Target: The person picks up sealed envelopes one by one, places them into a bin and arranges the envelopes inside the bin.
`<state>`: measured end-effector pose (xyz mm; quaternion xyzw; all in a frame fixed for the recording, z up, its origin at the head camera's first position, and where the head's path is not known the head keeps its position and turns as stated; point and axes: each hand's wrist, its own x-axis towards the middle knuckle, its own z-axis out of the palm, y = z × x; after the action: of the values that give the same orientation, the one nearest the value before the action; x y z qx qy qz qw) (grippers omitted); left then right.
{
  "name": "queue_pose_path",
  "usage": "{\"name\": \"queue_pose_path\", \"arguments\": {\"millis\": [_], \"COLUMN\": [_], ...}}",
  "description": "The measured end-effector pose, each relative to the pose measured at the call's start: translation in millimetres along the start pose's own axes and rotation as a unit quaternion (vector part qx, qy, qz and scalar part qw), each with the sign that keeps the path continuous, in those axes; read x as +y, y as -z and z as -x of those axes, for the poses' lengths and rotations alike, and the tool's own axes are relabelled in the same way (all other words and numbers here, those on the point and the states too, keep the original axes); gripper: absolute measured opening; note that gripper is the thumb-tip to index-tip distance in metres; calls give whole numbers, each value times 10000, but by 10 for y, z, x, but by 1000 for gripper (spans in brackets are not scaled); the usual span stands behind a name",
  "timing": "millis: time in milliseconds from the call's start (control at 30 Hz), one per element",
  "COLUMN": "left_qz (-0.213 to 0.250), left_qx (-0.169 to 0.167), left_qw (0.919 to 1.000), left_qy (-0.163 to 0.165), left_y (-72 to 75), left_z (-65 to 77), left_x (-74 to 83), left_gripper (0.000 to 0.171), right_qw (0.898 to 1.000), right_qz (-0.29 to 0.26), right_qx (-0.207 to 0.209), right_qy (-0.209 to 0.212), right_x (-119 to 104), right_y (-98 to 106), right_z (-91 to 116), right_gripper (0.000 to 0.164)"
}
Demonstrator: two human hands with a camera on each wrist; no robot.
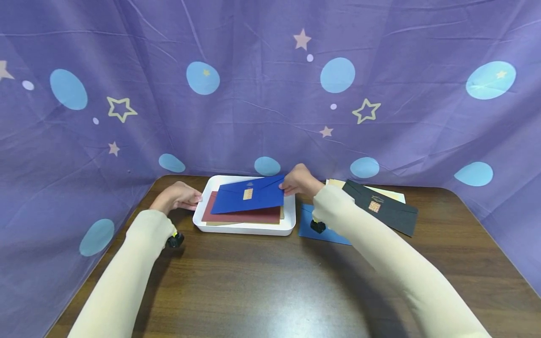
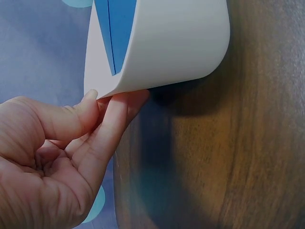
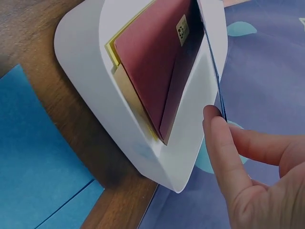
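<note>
My right hand [image 1: 299, 180] pinches the right edge of a dark blue envelope [image 1: 236, 197] between thumb and fingers. The envelope, with a small gold patterned sticker, is tilted over a white tray [image 1: 246, 230]; in the right wrist view it shows edge-on [image 3: 217, 76]. Under it in the tray lies a dark red envelope [image 3: 147, 67], with yellow and tan paper edges below that. At the tray's left end, my left hand [image 1: 179, 195] grips the rim; in the left wrist view the thumb and fingers [image 2: 119, 114] meet at that rim.
Right of the tray, a lighter blue envelope [image 1: 305, 225] lies partly under my right forearm. Farther right, a black envelope [image 1: 390, 213] rests on pale envelopes [image 1: 397, 195]. A purple curtain [image 1: 253, 117] hangs behind the brown wooden table [image 1: 236, 286].
</note>
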<state>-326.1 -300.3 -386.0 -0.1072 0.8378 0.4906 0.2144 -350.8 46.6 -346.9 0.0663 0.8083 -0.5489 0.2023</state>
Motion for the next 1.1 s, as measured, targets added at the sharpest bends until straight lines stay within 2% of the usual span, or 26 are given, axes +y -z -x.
{"name": "queue_pose_path", "arguments": {"millis": [233, 400, 600, 833, 1100], "left_qz": [-26, 17, 31, 54, 45], "left_qx": [-42, -74, -55, -32, -36], "left_qw": [10000, 10000, 10000, 10000, 10000], "left_qy": [-62, -64, -19, 14, 13], "left_y": [1, 5, 6, 2, -1], "left_z": [3, 5, 7, 26, 38], "left_x": [6, 12, 5, 14, 26], "left_gripper": [45, 45, 45, 44, 45], "right_qw": [9996, 9983, 9931, 9900, 9828], "right_qz": [56, 304, 831, 934, 1563], "right_qx": [192, 413, 823, 1046, 982], "right_qy": [198, 286, 6, -170, 26], "right_x": [-30, -27, -27, 21, 124], "right_y": [-76, -152, -252, -279, -285], "right_z": [12, -1, -83, -172, -178], "right_gripper": [33, 29, 26, 41, 20]}}
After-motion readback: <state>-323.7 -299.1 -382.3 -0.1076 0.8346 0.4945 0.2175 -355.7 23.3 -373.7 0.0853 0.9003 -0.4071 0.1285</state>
